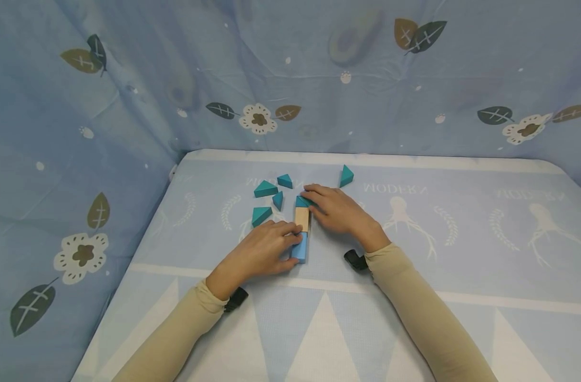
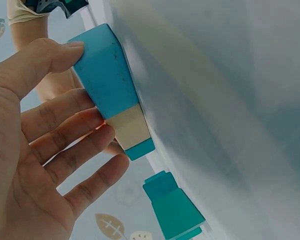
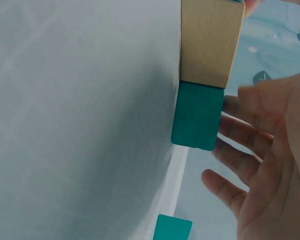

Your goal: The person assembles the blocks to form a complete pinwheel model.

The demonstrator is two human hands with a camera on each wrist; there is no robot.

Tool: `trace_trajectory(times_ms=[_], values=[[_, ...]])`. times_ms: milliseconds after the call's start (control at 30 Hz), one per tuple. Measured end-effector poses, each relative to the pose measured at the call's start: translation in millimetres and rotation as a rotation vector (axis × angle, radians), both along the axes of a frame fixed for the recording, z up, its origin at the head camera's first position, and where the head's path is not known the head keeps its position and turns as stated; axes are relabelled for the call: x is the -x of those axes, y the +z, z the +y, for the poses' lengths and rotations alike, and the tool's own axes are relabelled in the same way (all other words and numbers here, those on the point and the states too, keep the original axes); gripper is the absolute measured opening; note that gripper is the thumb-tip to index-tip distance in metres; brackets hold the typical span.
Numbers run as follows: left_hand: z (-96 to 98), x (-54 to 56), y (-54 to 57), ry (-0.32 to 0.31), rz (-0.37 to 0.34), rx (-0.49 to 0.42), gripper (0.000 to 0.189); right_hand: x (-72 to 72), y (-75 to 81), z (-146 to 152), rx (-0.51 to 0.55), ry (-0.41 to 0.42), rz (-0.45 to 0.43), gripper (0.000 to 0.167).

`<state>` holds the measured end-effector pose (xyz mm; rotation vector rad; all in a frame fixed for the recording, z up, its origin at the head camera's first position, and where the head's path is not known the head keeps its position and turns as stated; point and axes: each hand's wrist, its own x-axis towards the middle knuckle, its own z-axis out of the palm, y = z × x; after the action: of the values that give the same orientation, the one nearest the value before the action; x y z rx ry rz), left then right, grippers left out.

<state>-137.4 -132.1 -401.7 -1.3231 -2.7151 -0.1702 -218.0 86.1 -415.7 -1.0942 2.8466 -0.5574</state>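
Only word I can make out is "MODERN" (image 1: 395, 188), flipped, printed on the tabletop (image 1: 467, 270) at 2, 3 and 11 o'clock from the block row (image 1: 301, 219), the last partly hidden.

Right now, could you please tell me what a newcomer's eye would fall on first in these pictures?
Most likely the light-blue rectangular block, tan rectangular block and small teal block lined up between the person's bare left hand and bare right hand. Next might come the four loose teal triangular blocks beyond the left hand, and one teal wedge set apart, beyond the right hand.
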Motion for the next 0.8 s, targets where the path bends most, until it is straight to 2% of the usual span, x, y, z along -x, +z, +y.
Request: trace_trajectory(times_ms=[167,800], values=[[-0.3,0.9,-1.0,-0.006,-0.004,-0.006,0.047,0.4,0.0,1.0,0.019,0.014,0.041,0.04],[0.0,1.1,-2.7,0.003,-0.001,0.002,0.047,-0.9,-0.8,-1.6,0.041,0.04,0.053,0.039]])
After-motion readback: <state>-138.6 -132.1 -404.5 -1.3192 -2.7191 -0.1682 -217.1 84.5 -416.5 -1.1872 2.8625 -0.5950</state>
